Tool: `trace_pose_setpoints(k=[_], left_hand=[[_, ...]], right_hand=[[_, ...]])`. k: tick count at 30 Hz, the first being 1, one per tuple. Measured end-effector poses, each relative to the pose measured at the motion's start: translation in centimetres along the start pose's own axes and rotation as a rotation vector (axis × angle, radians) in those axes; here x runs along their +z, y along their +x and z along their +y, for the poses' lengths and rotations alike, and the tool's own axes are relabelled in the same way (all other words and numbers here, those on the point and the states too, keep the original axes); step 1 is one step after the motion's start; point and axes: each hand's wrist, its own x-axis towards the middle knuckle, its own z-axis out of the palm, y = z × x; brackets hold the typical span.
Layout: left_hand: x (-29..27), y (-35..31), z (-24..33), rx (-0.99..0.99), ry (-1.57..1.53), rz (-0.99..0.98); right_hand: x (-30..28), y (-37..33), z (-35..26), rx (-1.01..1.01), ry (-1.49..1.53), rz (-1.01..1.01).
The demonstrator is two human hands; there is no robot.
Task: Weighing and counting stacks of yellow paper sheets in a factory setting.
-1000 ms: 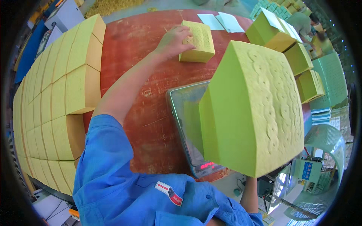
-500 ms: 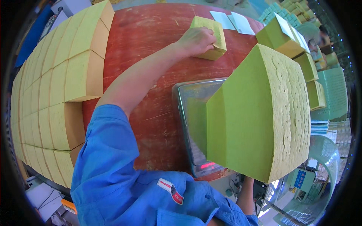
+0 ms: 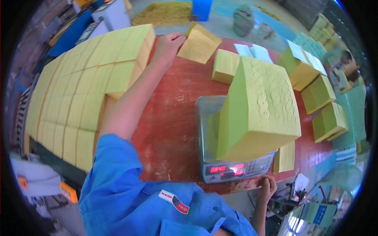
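Observation:
My left hand (image 3: 170, 48) is closed on the edge of a thin sheaf of yellow paper (image 3: 200, 44), raised above the far edge of the red table (image 3: 169, 102). Just right of the sheaf lies a small stack of yellow paper (image 3: 225, 66). A tall block of yellow paper (image 3: 271, 94), wavy slits across its top, stands on a digital scale (image 3: 208, 173) with a lit red display. By the table's front edge, right of the scale, my right hand (image 3: 267, 186) has its fingers curled in, with nothing visible in them.
Rows of stacked yellow paper blocks (image 3: 78, 94) fill the left side. More yellow stacks (image 3: 318, 94) line the right edge, and pale blue sheets (image 3: 254, 52) lie at the back. Another yellow stack (image 3: 284, 157) sits right of the scale. A person (image 3: 346, 67) is at the far right.
My left hand has lifted the sheaf off the small stack and moved it left and away. My right hand has come into sight from behind the tall block. The view has shifted.

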Motion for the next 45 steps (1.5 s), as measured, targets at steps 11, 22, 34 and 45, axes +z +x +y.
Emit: trace_pose_setpoints(k=[11, 22, 34, 45], left_hand=[[-1.5, -38.4, 16.8, 0.433, 1.005, -0.167], [3.8, -42.0, 21.6, -0.224, -0.329, 0.296], [7.9, -16.7, 21.9, -0.325, -0.068, -0.247], [9.5, -13.1, 18.7, -0.438, 0.228, -0.39]], right_hand=[[17.4, -2.7, -12.1, 0.856, 0.768, -1.33], [13.7, -1.1, -22.2, 0.325, 0.646, -1.371], [14.6, 15.9, -29.9, -0.152, 0.124, -0.784], [14.7, 16.9, -28.1, -0.059, 0.07, -0.596]])
